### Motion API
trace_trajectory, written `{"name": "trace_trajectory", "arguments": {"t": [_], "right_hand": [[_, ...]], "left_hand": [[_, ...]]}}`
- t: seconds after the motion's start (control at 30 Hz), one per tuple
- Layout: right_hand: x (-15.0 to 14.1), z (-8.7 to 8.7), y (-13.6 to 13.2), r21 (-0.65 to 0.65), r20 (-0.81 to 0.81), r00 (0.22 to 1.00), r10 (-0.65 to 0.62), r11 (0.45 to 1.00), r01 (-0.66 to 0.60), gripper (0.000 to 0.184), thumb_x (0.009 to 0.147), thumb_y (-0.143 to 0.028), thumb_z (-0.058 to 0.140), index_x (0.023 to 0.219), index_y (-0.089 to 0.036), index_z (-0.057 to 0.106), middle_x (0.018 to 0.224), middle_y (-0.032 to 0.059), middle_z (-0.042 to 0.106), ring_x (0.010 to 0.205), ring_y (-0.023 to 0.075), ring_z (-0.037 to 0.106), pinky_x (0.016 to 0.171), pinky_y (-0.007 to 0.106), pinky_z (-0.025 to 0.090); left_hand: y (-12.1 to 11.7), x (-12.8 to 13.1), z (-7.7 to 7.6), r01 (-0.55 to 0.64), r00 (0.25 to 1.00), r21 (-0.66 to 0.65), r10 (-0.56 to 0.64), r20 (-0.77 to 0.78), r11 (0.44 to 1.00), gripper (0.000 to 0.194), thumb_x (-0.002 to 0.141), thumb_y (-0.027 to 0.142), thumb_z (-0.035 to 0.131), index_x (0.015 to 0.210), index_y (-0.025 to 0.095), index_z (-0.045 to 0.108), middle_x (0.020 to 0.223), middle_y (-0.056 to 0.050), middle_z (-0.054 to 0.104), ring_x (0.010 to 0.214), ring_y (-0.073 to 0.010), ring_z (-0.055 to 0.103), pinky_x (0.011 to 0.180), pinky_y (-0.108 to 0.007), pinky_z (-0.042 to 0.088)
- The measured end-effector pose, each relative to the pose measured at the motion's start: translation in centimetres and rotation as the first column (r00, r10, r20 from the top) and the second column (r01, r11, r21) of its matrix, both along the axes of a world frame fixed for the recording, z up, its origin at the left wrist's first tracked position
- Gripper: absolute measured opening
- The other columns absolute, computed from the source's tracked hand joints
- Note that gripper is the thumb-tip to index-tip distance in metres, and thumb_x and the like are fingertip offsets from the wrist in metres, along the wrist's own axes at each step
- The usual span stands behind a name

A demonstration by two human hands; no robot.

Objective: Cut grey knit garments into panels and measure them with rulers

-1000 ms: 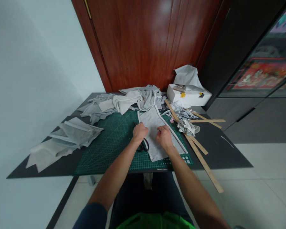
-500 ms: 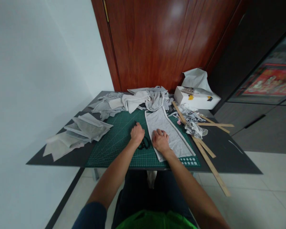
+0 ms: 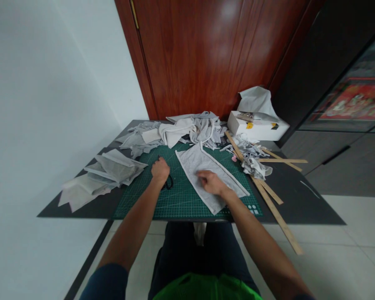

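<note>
My left hand [image 3: 160, 170] is closed around a pair of scissors with black handle loops [image 3: 170, 182] showing beside the palm. A small dark tip sticks out past the fingers; most of the blades are hidden. A light grey fabric panel [image 3: 193, 161] with a bound, raised edge lies flat and slanted on the green cutting mat [image 3: 175, 204]. Over the middle of this panel is my right hand [image 3: 210, 181], its index finger stretched out and the other fingers partly curled. Whether its fingertips press on the cloth is hard to tell.
Folded grey fabric pieces [image 3: 115, 168] lie on the left. A fabric heap [image 3: 178, 131] lines the back. To the right are cloth scraps [image 3: 253, 162], wooden strips [image 3: 278, 214] crossing the table's front edge, and a white box [image 3: 259, 129]. A door stands behind.
The fabric panel has turned, its far end swinging left. My left hand with the scissors has moved left, and my right hand's fingers have changed from spread on the cloth to partly curled.
</note>
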State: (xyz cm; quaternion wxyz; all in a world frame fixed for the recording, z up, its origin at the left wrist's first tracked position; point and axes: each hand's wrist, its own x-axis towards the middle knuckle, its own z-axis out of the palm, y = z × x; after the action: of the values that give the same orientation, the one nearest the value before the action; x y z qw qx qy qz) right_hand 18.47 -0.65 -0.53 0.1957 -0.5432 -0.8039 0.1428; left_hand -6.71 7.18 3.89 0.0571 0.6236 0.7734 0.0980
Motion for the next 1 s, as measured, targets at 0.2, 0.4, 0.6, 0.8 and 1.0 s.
{"name": "trace_trajectory", "arguments": {"t": [0.2,0.4,0.6,0.8,1.0], "right_hand": [[3.0,0.7,0.3,0.053,0.201,0.926,-0.319,0.948,0.315,0.043,0.087,-0.008,0.054,0.124,-0.015,0.075,0.135,0.0141,0.072,0.128,0.0282,0.062,0.107,0.037,0.047],[1.4,0.8,-1.2,0.04,0.29,0.909,-0.299,0.953,0.301,0.03,0.091,-0.013,0.054,0.112,-0.011,0.075,0.123,0.0186,0.074,0.118,0.0293,0.065,0.101,0.038,0.047],[0.8,0.1,0.0,0.123,0.088,0.967,-0.24,0.966,0.228,0.038,0.092,-0.007,0.044,0.111,-0.013,0.077,0.111,0.0171,0.078,0.108,0.0249,0.071,0.098,0.032,0.052],[1.0,-2.2,-0.8,0.161,0.159,0.976,-0.15,0.979,0.124,0.051,0.107,-0.029,0.039,0.152,-0.015,0.057,0.163,0.0157,0.051,0.156,0.0316,0.039,0.124,0.055,0.035],[3.1,-2.6,-2.2,0.098,0.248,0.914,-0.321,0.947,0.306,0.061,0.111,-0.044,0.031,0.163,-0.015,0.044,0.172,0.0137,0.039,0.16,0.0393,0.029,0.124,0.069,0.024]], "left_hand": [[-0.6,1.3,0.4,0.01,0.989,0.122,0.009,-0.15,0.992,0.037,0.094,0.017,0.054,0.127,0.007,0.068,0.131,-0.028,0.067,0.126,-0.0389,0.063,0.098,-0.047,0.054],[-3.0,8.1,-1.3,0.506,0.86,0.054,-0.498,-0.112,0.861,0.029,0.096,0.013,0.052,0.112,0.015,0.076,0.115,-0.015,0.074,0.11,-0.0266,0.069,0.101,-0.038,0.052],[-3.9,10.8,-4.9,0.553,0.833,0.156,-0.536,-0.139,0.819,0.034,0.104,0.025,0.048,0.127,0.01,0.068,0.134,-0.021,0.066,0.131,-0.0336,0.057,0.109,-0.047,0.047],[-2.9,8.3,-6.1,0.585,0.811,0.217,-0.557,-0.18,0.781,0.039,0.107,0.031,0.044,0.137,0.012,0.06,0.151,-0.02,0.058,0.144,-0.0322,0.048,0.122,-0.049,0.036],[-3.4,6.4,-5.5,0.596,0.803,0.176,-0.579,-0.14,0.784,0.041,0.108,0.034,0.043,0.142,0.017,0.059,0.158,-0.016,0.054,0.15,-0.0296,0.044,0.127,-0.046,0.032]]}}
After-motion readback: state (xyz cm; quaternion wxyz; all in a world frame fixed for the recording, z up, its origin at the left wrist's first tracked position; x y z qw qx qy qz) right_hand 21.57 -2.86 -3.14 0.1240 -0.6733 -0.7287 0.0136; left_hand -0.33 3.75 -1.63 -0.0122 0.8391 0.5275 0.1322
